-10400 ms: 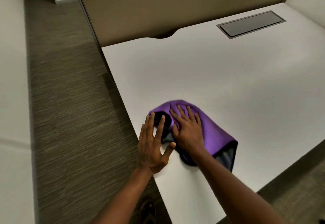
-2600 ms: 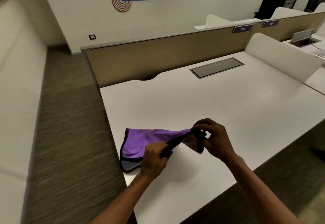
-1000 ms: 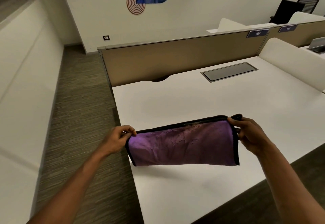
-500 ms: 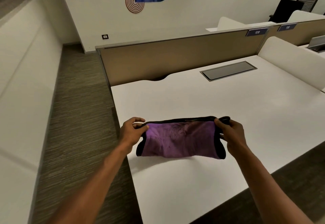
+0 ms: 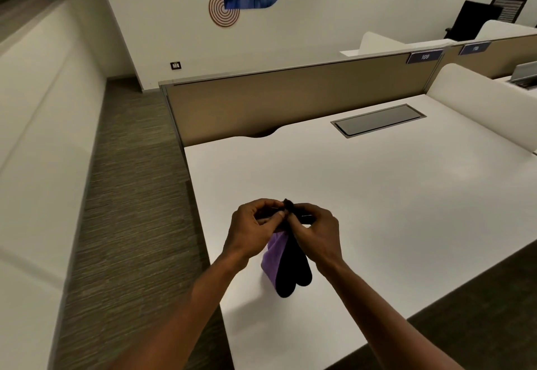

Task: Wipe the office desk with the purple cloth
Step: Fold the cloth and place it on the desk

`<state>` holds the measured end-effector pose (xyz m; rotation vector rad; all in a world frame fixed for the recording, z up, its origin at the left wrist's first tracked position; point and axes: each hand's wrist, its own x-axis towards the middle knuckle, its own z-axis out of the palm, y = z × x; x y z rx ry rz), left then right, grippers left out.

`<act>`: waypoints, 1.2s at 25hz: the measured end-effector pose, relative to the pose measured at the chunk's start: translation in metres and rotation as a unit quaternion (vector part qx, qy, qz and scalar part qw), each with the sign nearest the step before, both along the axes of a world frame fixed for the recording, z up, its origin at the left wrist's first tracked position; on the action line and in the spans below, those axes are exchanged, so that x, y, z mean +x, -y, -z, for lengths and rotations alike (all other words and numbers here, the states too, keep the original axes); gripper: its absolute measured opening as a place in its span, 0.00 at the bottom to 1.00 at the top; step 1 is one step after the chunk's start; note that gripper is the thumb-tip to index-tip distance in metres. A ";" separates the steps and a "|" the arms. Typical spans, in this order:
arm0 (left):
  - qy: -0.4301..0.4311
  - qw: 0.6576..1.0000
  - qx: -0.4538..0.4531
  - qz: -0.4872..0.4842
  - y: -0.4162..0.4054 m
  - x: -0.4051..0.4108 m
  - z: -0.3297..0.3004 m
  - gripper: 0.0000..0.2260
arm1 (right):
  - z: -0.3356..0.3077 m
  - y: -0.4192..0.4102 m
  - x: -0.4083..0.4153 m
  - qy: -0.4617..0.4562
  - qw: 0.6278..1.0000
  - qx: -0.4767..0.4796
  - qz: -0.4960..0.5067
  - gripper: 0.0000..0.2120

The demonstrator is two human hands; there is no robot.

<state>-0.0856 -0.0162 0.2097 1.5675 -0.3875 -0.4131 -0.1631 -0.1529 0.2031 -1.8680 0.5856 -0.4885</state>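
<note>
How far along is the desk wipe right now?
Wiping looks paused: the purple cloth hangs folded off the desk, its top corners pinched together by the left hand and right hand. The desktop looks clean; whether more wiping remains, I cannot tell.

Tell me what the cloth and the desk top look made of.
Cloth: soft purple fabric, likely microfibre, dark-edged; it hangs limp in folds from both hands. Desk: smooth matte white top, probably laminate; even surface with only soft glare.
</note>
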 end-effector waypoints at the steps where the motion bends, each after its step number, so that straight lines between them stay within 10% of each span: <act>1: -0.001 1.000 -0.005 0.014 -0.004 0.001 0.000 0.10 | -0.001 0.000 -0.002 -0.001 1.000 -0.010 -0.022 0.10; 5: 0.024 0.998 0.020 0.056 -0.016 0.010 -0.002 0.23 | -0.008 0.005 -0.002 0.002 0.994 -0.058 -0.097 0.24; 13: 0.294 0.932 0.203 0.061 -0.035 0.054 -0.011 0.28 | -0.049 0.023 0.016 0.048 0.982 0.003 -0.185 0.13; 20: 0.123 0.960 0.152 0.201 -0.072 0.099 -0.028 0.11 | -0.079 0.061 0.039 0.053 0.955 0.134 -0.259 0.07; 25: 0.066 0.991 0.051 0.107 -0.082 0.109 -0.020 0.10 | -0.055 0.059 0.057 0.012 0.977 -0.035 -0.208 0.07; 30: -0.010 1.000 -0.008 0.008 -0.077 0.124 0.001 0.16 | -0.019 0.043 0.085 0.012 0.993 0.076 -0.088 0.09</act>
